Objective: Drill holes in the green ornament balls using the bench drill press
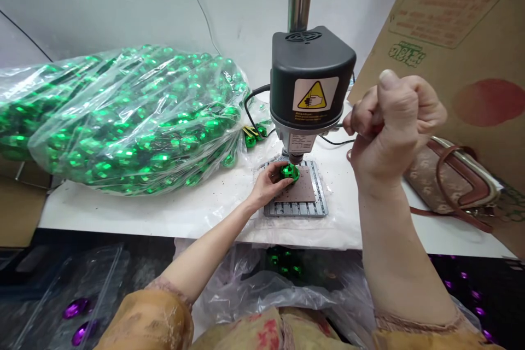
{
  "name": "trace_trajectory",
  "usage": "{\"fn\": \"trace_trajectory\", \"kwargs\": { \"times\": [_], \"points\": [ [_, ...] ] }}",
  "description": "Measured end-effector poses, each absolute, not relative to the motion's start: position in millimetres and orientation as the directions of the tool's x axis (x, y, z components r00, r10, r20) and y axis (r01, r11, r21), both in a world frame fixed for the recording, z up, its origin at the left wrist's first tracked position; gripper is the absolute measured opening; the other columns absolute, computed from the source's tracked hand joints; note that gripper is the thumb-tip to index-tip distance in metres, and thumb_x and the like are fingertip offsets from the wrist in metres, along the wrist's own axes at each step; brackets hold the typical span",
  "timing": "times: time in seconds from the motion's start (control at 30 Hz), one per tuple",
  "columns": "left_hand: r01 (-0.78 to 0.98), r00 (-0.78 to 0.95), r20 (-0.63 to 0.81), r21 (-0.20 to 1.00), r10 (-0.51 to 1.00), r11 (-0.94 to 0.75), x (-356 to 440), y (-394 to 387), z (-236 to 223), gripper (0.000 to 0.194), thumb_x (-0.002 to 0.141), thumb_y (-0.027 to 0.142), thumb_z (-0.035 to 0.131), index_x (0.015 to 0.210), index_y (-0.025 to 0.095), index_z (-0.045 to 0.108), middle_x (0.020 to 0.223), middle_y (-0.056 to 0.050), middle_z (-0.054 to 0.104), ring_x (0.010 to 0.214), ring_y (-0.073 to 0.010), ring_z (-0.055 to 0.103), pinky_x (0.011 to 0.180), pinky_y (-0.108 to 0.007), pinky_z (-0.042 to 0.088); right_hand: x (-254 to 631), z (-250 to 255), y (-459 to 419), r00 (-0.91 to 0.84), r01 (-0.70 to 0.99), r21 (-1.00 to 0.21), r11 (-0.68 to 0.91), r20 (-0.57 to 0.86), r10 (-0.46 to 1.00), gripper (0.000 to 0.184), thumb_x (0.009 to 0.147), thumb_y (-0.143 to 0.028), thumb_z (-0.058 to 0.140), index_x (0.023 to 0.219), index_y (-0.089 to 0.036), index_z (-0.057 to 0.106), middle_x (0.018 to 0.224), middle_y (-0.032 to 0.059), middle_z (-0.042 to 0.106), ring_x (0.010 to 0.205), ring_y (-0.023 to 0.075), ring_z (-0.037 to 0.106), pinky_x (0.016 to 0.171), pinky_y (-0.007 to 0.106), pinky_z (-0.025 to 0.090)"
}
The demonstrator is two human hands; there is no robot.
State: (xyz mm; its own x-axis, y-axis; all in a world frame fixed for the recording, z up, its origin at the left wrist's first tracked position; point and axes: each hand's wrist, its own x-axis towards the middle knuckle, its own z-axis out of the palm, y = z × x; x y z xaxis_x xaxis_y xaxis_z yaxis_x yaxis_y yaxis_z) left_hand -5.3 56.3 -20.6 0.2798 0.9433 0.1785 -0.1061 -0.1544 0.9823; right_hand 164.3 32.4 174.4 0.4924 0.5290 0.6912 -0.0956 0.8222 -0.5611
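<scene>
My left hand [268,183] pinches a shiny green faceted ball [290,171] from its left side. The ball rests on a brown square board [305,188] that lies on the slotted metal base plate [322,209]. Directly over the ball is the chuck of a small drill press [314,79], its lower end at the ball's top; whether a bit is inside the ball is hidden. Raised at the right of the machine, my right hand [394,115] is closed around the drill press's feed handle [338,126], most of which the fingers hide.
A large clear plastic bag [135,120] of green faceted balls fills the table's left. On the right stand a cardboard box [459,54] and a handbag [459,180]. Below the table edge, a plastic bag [246,284] holds green balls [287,261]; purple balls [76,308] lie lower left.
</scene>
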Motion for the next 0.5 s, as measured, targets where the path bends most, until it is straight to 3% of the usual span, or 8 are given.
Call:
{"fn": "trace_trajectory", "kwargs": {
  "times": [0.17, 0.27, 0.5],
  "points": [
    [-0.096, 0.285, 0.228, 0.973, 0.931, -0.208, -3.5, 52.3, -25.6, 0.066, 0.071, 0.047, 0.088, 0.125, 0.019, 0.061, 0.116, -0.011, 0.071, 0.11, -0.0255, 0.069, 0.103, -0.044, 0.053, 165.2, 175.0, 33.4, 0.51, -0.102, -0.559, 0.823, 0.681, 0.526, 0.042, 0.081, -0.028, 0.067, 0.051, -0.024, 0.038, 0.038, -0.0085, 0.036, 0.034, 0.0083, 0.031, 0.039, 0.032, 0.024],
    [-0.02, 0.299, 0.257, 0.965, 0.919, -0.263, -2.5, 48.7, -26.4, 0.065, 0.073, 0.049, 0.086, 0.126, 0.02, 0.061, 0.124, -0.012, 0.066, 0.114, -0.0263, 0.067, 0.102, -0.043, 0.053, 165.5, 174.6, 33.4, 0.505, -0.094, -0.562, 0.822, 0.684, 0.526, 0.042, 0.082, -0.028, 0.067, 0.051, -0.024, 0.038, 0.038, -0.0089, 0.036, 0.034, 0.0076, 0.031, 0.04, 0.031, 0.025],
    [0.067, 0.317, 0.25, 0.956, 0.915, -0.285, 1.2, 40.7, -23.8, 0.062, 0.074, 0.043, 0.086, 0.125, 0.02, 0.058, 0.123, -0.011, 0.068, 0.116, -0.0278, 0.065, 0.103, -0.044, 0.052, 164.6, 174.5, 30.3, 0.488, -0.092, -0.573, 0.814, 0.687, 0.539, 0.043, 0.085, -0.026, 0.063, 0.053, -0.022, 0.035, 0.04, -0.0094, 0.036, 0.036, 0.0054, 0.034, 0.04, 0.027, 0.026]
  ]
}}
